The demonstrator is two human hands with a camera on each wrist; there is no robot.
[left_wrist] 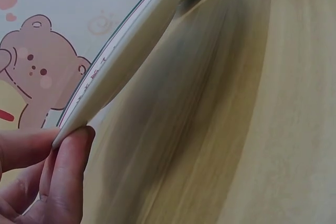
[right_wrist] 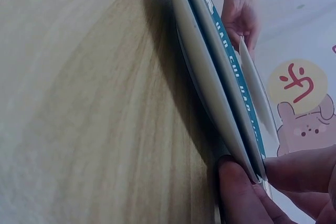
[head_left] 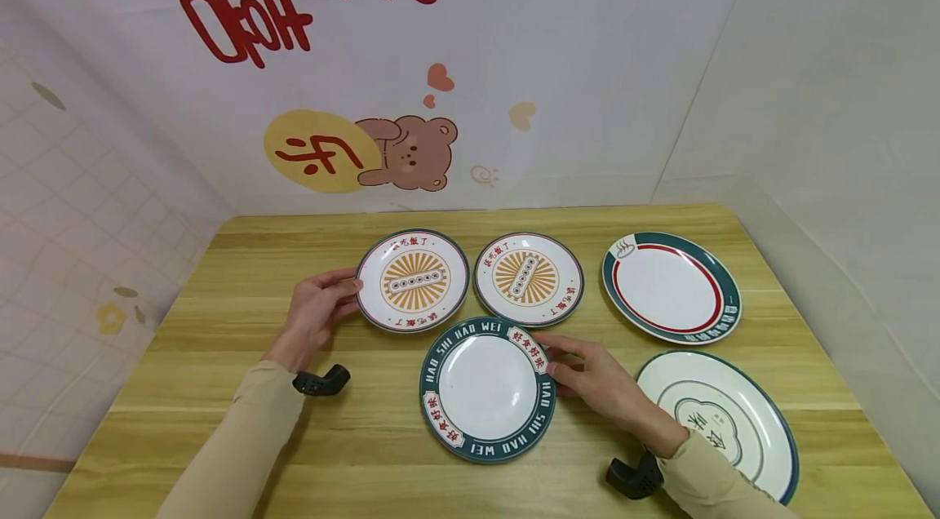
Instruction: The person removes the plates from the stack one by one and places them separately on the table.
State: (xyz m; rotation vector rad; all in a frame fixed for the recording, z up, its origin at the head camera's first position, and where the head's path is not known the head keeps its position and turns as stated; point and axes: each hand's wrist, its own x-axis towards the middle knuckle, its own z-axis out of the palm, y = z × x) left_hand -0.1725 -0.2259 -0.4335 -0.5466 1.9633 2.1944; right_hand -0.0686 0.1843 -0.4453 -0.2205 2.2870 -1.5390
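Observation:
My left hand (head_left: 316,311) pinches the left rim of a small white plate with an orange sunburst (head_left: 414,281). In the left wrist view that plate (left_wrist: 121,51) is tilted clear of the table, its shadow below. My right hand (head_left: 598,384) grips the right edge of a green-rimmed plate lettered HAO SHI HAO WEI (head_left: 488,390). The right wrist view shows a second plate (right_wrist: 210,87) stacked right under it, both edges between thumb and fingers. A matching sunburst plate (head_left: 529,280) lies between and behind the two held plates.
At the back right lies a white plate with a green rim and red ring (head_left: 671,287). A larger cream plate (head_left: 764,421) sits at the front right, partly under my right forearm. The wooden table (head_left: 382,462) meets a printed cloth backdrop (head_left: 587,95) at its far edge.

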